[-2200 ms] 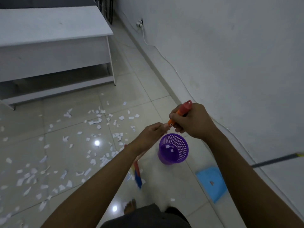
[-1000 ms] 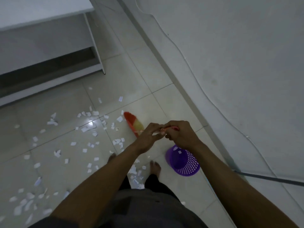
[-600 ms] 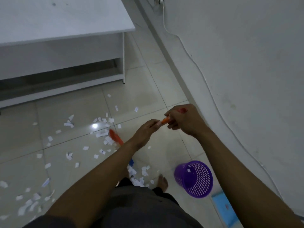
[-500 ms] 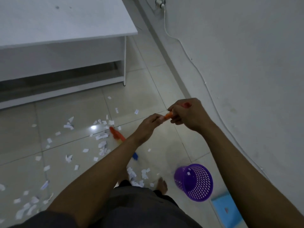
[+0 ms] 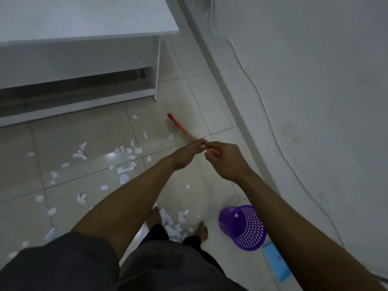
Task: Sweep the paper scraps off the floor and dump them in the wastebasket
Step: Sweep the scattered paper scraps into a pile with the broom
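Paper scraps (image 5: 126, 170) lie scattered over the tiled floor (image 5: 189, 97) ahead and to my left, with a small heap (image 5: 173, 226) between my bare feet. My left hand (image 5: 185, 155) pinches the orange broom (image 5: 178, 126) by its handle in its fingers (image 5: 198, 142). My right hand (image 5: 225, 162) curls round the handle's end just behind. The purple wastebasket (image 5: 243, 227) stands near the floor's wall edge, right of my right foot, with a blue dustpan (image 5: 276, 262) just beside it.
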